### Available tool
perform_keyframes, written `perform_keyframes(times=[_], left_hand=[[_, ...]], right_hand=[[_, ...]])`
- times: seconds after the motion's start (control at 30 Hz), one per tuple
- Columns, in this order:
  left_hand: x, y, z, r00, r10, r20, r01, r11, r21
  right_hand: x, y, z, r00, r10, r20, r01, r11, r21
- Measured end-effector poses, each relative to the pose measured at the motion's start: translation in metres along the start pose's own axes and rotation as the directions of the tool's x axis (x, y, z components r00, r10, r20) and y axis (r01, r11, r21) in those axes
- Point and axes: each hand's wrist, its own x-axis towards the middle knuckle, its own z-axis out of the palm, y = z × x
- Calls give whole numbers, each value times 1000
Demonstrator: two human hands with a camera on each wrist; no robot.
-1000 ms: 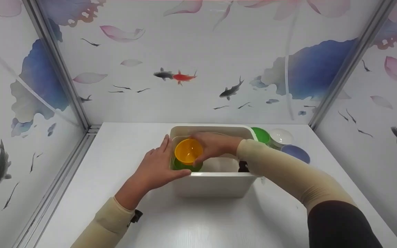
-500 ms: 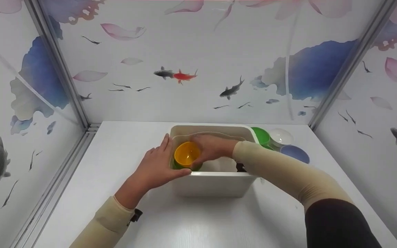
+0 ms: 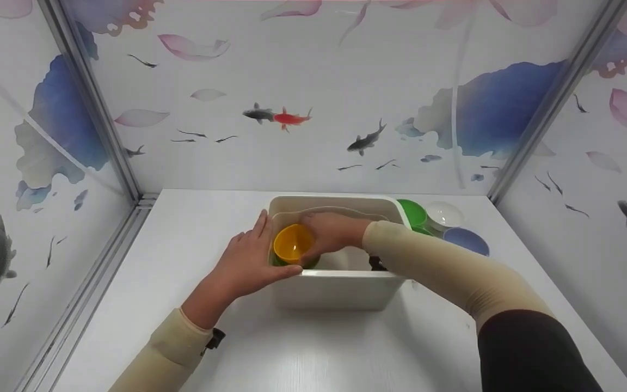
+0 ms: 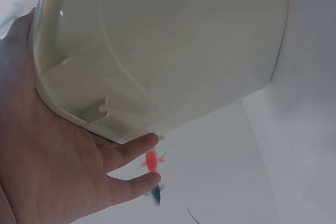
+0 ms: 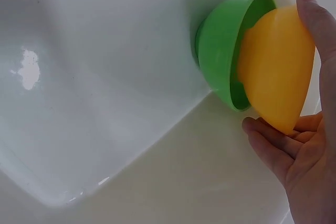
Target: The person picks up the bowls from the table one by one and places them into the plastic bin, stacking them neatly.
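One yellow bowl (image 3: pixel 293 244) is in the left part of a white tub (image 3: pixel 340 293) on the desk (image 3: pixel 313 348), and we pinch it between the thumb and fingers of our right hand (image 3: pixel 335 234). Its mouth faces up and its lower part is inside a green bowl (image 5: pixel 218 51); we cannot tell whether the two touch. We rest our left hand (image 3: pixel 243 265) at the tub's left side, fingers straight and spread, the thumb lying along the near rim. Right of the tub, towards the far end of the desk, we see a second green bowl (image 3: pixel 413 213), a white bowl (image 3: pixel 444 215) and a blue bowl (image 3: pixel 467 241) close together. Beyond them stands the far wall (image 3: pixel 292 169), printed with grey and red fish (image 3: pixel 292 118), pale petals (image 3: pixel 140 118) and blue blotches (image 3: pixel 509 109).
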Motion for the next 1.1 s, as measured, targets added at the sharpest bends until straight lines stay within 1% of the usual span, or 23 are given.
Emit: perform_keyframes(times=[0.37,0.5,0.7,0.8,0.83,0.93,1.03,1.1], left_hand=[[1,-1,2,1000,-8,4,8,1000,-11],[0,0,1,1000,-13,3,13,1000,-9],[0,1,-1,1000,-15,6,15,1000,-3],[0,2,-1,1000,-16,13,16,1000,2],[0,2,-1,1000,-15,16,15,1000,6],[0,2,-1,1000,-17,23,16,1000,11],[1,2,0,1000,-18,23,18,1000,14],[1,2,0,1000,-21,19,21,1000,8]], right_hand=[[3,-4,5,996,82,33,-83,996,16],[5,-5,6,995,89,54,-90,996,15],[10,-4,9,994,69,82,-67,997,-24],[11,-4,13,995,56,84,-50,996,-78],[11,-4,14,995,43,85,-33,993,-116],[11,-4,15,996,11,92,9,975,-220],[12,-6,15,995,2,101,27,956,-292],[12,-6,15,994,7,106,24,957,-290]])
